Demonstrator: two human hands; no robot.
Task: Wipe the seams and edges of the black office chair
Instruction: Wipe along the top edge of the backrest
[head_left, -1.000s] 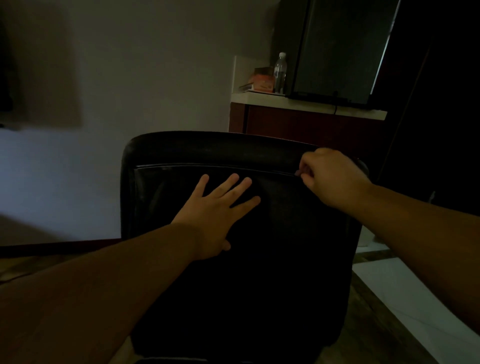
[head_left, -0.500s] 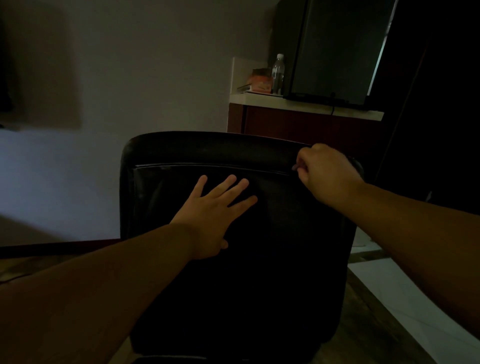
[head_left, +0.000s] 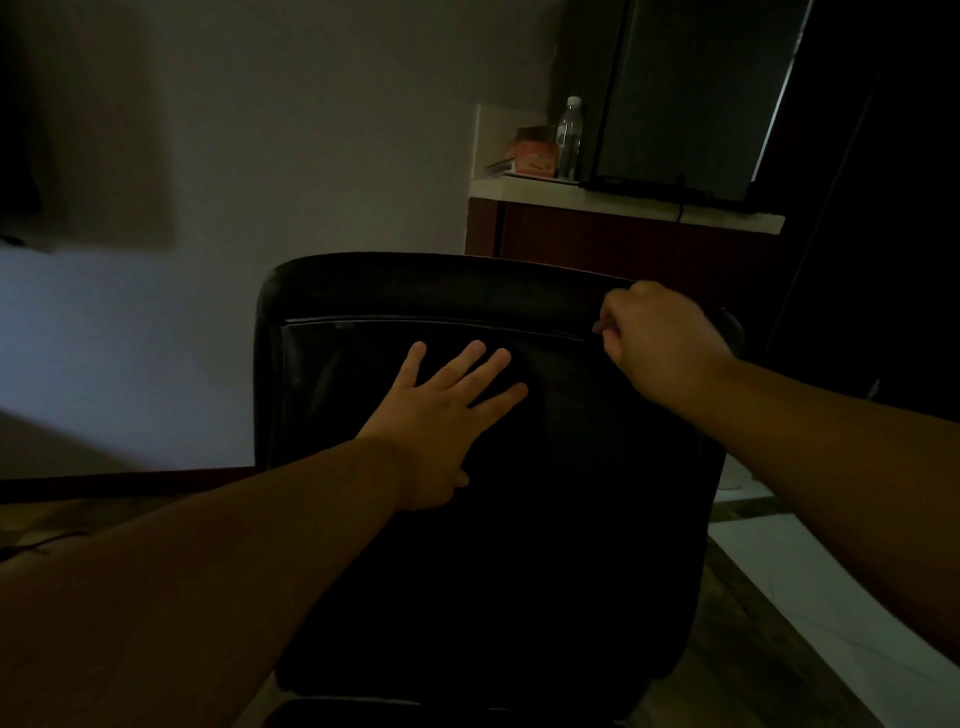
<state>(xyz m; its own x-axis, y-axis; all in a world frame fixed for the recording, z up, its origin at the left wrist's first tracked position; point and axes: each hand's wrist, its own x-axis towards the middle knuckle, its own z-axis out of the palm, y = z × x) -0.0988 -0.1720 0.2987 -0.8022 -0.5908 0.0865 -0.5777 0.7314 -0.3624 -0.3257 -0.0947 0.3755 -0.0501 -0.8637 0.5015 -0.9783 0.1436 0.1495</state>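
Observation:
The black office chair (head_left: 545, 519) stands in front of me with its backrest facing me. A piped seam (head_left: 441, 323) runs across the top of the backrest. My left hand (head_left: 447, 410) lies flat on the backrest just below that seam, fingers spread and straight. My right hand (head_left: 660, 348) is curled at the right end of the seam. Its fingertips pinch a small cloth (head_left: 598, 327), of which only a pale bit shows. The room is dim, and the chair's lower part is lost in shadow.
Behind the chair to the right is a dark wooden cabinet with a light countertop (head_left: 623, 200). It holds a water bottle (head_left: 569, 137), an orange box (head_left: 535, 150) and a dark screen (head_left: 691, 93). A pale wall (head_left: 260, 156) lies to the left, and a white floor strip (head_left: 831, 623) to the right.
My right hand has crept slightly left and up along the top seam. My left hand stays flat on the backrest.

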